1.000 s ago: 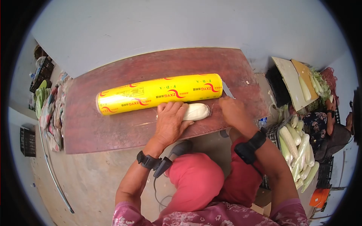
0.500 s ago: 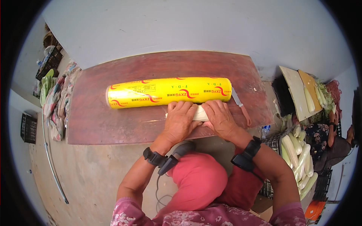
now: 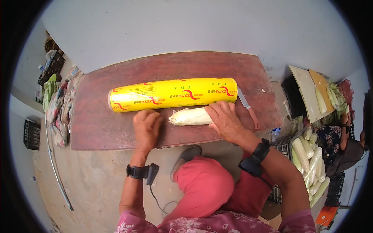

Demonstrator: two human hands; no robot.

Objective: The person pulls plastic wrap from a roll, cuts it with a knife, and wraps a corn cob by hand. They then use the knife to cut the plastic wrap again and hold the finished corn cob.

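Head view shows the right hand (image 3: 225,121) resting flat on one end of the pale corn cob (image 3: 190,116), which lies on the brown surface (image 3: 97,132) just beside the big yellow roll (image 3: 173,94). The left hand (image 3: 147,130) lies loose and holds nothing. The cob could roll away because only one end is pressed. The knife (image 3: 248,108) near the right hand could nick a finger.

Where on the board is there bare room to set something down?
The widest free patch on the wooden board is the strip between the yellow film roll and the wall. A second lies at the board's left end, beyond the left hand. It is crowded in front of the roll: wrapped corn, right hand and the knife beside it.
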